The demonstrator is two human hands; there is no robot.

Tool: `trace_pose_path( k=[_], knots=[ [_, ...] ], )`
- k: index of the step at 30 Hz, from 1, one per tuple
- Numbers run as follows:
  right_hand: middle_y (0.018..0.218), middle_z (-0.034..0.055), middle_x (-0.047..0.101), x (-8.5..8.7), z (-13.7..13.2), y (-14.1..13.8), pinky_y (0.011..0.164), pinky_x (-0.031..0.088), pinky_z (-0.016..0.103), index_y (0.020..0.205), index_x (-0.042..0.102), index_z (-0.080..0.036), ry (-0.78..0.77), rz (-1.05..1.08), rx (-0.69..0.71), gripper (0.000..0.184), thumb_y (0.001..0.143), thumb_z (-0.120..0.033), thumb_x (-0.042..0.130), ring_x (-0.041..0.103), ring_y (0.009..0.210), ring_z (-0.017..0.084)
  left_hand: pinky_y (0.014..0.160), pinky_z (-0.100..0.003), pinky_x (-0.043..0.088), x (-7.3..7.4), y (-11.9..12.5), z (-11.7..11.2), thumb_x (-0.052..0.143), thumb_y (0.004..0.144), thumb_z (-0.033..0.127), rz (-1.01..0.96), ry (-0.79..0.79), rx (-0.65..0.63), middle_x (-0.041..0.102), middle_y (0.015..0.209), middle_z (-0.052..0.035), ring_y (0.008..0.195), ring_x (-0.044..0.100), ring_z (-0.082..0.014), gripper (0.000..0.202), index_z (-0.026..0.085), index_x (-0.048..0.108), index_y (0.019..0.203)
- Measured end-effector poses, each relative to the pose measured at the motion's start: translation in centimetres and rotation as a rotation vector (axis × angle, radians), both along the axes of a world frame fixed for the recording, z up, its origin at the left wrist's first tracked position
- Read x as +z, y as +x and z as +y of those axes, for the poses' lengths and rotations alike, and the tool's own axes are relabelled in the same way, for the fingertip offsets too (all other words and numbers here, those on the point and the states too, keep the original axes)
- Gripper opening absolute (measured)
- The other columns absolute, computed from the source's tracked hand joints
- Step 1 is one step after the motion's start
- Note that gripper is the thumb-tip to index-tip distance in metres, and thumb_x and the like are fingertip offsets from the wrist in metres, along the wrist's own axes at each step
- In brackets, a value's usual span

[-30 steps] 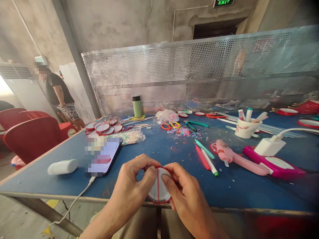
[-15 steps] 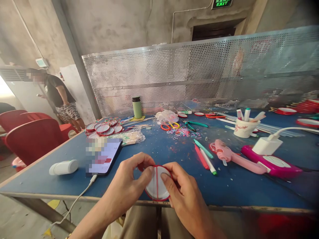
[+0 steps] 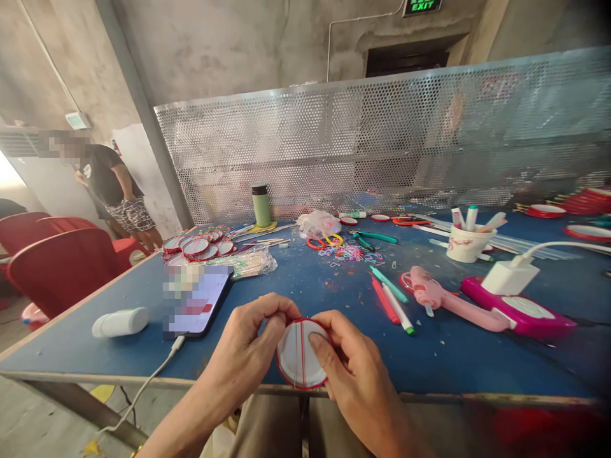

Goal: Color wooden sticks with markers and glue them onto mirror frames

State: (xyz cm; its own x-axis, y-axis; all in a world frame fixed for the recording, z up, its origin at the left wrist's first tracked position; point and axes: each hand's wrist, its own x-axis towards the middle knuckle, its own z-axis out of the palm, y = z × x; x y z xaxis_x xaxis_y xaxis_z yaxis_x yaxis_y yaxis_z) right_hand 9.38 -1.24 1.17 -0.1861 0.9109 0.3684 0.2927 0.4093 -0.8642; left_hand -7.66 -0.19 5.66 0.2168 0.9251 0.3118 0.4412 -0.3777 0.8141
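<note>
A round white lid-like disc with a red rim (image 3: 290,356) is held above the table's front edge, tilted toward me. One red line and a thin thread-like line cross its face from top to bottom. My right hand (image 3: 356,366) grips its right side, thumb pressed on the white face and fingers behind. At the upper left rim my left hand (image 3: 251,340) is closed in a pinch, thumb against bent fingers. What lies between those fingertips is hidden.
A phone (image 3: 205,299) on a cable and a white cylinder (image 3: 120,322) lie left. Similar red-rimmed discs (image 3: 195,247) are piled behind. Markers (image 3: 384,301), a pink glue gun (image 3: 458,308), a magenta power strip (image 3: 544,322) and a pen cup (image 3: 466,247) stand right. Pliers (image 3: 377,237) lie farther back.
My left thumb has drawn back from the disc's face to its upper left rim, leaving more of the white surface showing. My right hand keeps its grip.
</note>
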Motion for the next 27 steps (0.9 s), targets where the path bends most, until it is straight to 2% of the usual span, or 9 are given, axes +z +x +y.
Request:
trace_pose_path(
  k=[7,22,27],
  knots=[
    [0.058,-0.003,0.052,-0.02,-0.07,-0.02,0.04,0.032,0.02,0.099,0.06,-0.02,-0.011,0.026,0.01,0.027,0.099,-0.044,0.046,0.049,0.049,0.012,0.066,-0.023,0.039,-0.03,0.07,-0.14,0.043,0.09,0.021,-0.005,0.005,0.002,0.062,0.075,0.0022,0.071,0.053,-0.0118,0.024,0.02,0.065,0.081],
    [0.06,-0.0028,0.053,0.04,0.09,-0.05,0.04,0.032,0.02,0.102,0.059,-0.019,-0.019,0.022,0.021,0.03,0.099,-0.045,0.046,0.047,0.049,0.011,0.071,-0.024,0.039,-0.51,0.02,-0.24,0.041,0.091,0.017,-0.022,0.029,-0.022,0.063,0.08,0.0017,0.076,0.055,-0.0122,0.028,0.021,0.069,0.085],
    [0.06,-0.0034,0.053,-0.09,0.32,0.01,0.04,0.032,0.02,0.101,0.059,-0.019,-0.012,0.038,0.028,0.029,0.099,-0.045,0.046,0.045,0.045,0.01,0.071,-0.024,0.041,-0.41,0.02,-0.05,0.043,0.092,0.022,-0.074,-0.05,-0.045,0.066,0.082,0.0006,0.077,0.056,-0.0131,0.026,0.019,0.069,0.088]
  ],
)
